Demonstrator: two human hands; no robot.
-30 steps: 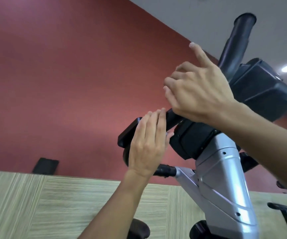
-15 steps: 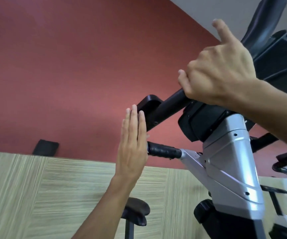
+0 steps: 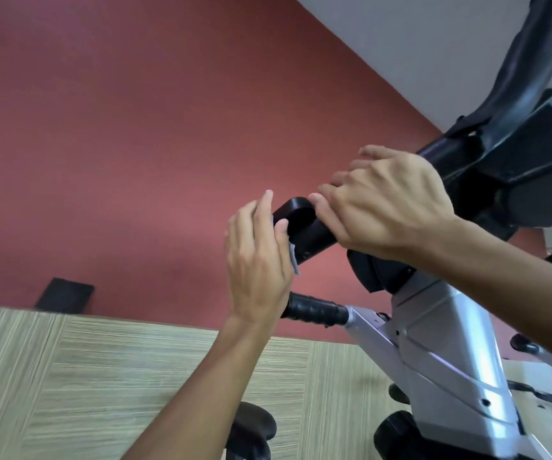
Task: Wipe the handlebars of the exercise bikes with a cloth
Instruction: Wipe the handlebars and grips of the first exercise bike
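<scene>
The exercise bike's black handlebar [image 3: 301, 224] sticks out to the left from under the console [image 3: 533, 154]. My right hand [image 3: 387, 207] grips this bar from above, just behind its rounded end, fingers curled over it. My left hand [image 3: 258, 260] is against the bar's end, fingers nearly straight. Its thumb pinches a thin grey cloth [image 3: 295, 262] to the palm, and only the cloth's edge shows. A second handlebar [image 3: 516, 68] curves up at the top right.
A short black grip [image 3: 314, 310] juts left from the silver post [image 3: 450, 353] just below my left hand. A black saddle-like pad [image 3: 251, 423] sits low behind my left forearm. A red wall and pale wood panelling lie behind.
My left hand rose from beside the lower grip to the handlebar's end, and the cloth edge now shows. My right hand slid down the bar toward its end and its index finger curled in.
</scene>
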